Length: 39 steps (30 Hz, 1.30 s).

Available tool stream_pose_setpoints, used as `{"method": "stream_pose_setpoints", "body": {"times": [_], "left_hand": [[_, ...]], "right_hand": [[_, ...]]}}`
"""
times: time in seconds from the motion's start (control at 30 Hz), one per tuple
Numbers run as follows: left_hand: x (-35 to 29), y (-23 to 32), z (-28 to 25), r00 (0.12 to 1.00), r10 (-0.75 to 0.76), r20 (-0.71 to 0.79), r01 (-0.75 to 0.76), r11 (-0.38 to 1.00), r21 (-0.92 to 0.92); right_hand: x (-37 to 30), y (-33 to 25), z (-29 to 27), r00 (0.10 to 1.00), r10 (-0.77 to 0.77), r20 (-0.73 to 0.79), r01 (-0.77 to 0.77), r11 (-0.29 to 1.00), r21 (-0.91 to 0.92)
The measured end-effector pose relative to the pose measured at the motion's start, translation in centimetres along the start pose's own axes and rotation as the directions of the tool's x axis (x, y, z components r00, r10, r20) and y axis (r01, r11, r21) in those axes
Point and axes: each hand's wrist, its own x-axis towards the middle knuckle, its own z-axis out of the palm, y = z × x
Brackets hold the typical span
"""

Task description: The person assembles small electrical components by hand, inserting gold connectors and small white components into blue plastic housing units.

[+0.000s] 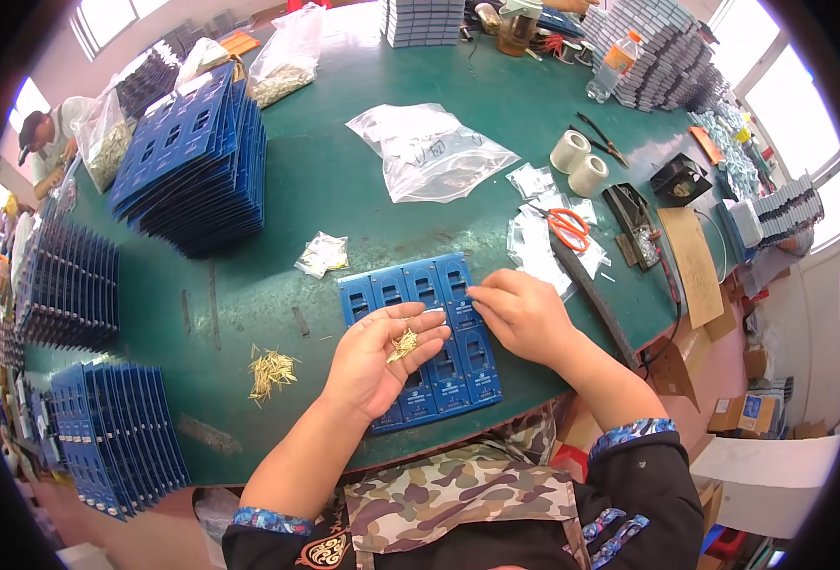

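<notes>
Blue circuit board panel (453, 391): lies flat near the front edge of a green worktable (301, 161), directly beneath two working hands that I watch from a remote post.
Right hand (529, 312): reaches in over the panel's right edge, thumb and forefinger drawn narrow near its upper right; whether anything sits between them, I cannot tell.
Left hand (370, 366): turns palm up over the panel, loosely cupped, bearing a small heap of brass-coloured pins (402, 346).
Pin handling: in my judgement, the cupped palm serves best low and level, close to the pinching fingers, so each reach is short and nothing spills; I would part one pin from the heap at a time and steady the panel lightly, as a nudge could slide it.
Panel face: deep blue, set slightly askew, and divided into repeated upright units with dark openings and small white print; the left hand hides much of its middle.
Loose pin pile (273, 371): sits on the tabletop to the left of the panel.
Beyond the panel: a small plastic packet (324, 254) lies near its upper left, orange-handled scissors (569, 228) to the upper right.
Farther left: a tall stack of blue boards (187, 157) leans in layers.
</notes>
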Motion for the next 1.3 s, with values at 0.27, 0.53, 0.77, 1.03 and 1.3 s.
{"method": "stream_pose_setpoints", "body": {"times": [0.27,0.53,0.77,1.03,1.3], "left_hand": [[0.2,-0.5,-0.4,0.999,0.017,0.037,-0.019,0.999,0.04],[0.2,-0.3,-0.5,0.999,-0.035,0.039,0.032,0.997,0.067],[0.0,-0.2,0.0,0.999,-0.025,0.046,0.022,0.998,0.054],[0.6,-0.6,-0.9,0.999,-0.009,0.051,0.006,0.999,0.049],[0.9,-0.9,-1.5,0.998,0.054,0.033,-0.052,0.997,-0.061]], "right_hand": [[0.0,-0.1,0.4,1.0,-0.011,-0.015,0.01,0.999,-0.033],[0.2,-0.3,0.3,0.999,0.035,0.001,-0.035,0.999,-0.026],[-0.1,-0.2,0.3,0.999,0.036,0.039,-0.033,0.997,-0.067],[0.0,-0.2,-0.1,0.995,0.055,0.078,-0.05,0.996,-0.072],[1.7,-4.5,-0.9,0.968,-0.239,-0.075,0.246,0.963,0.108]]}}
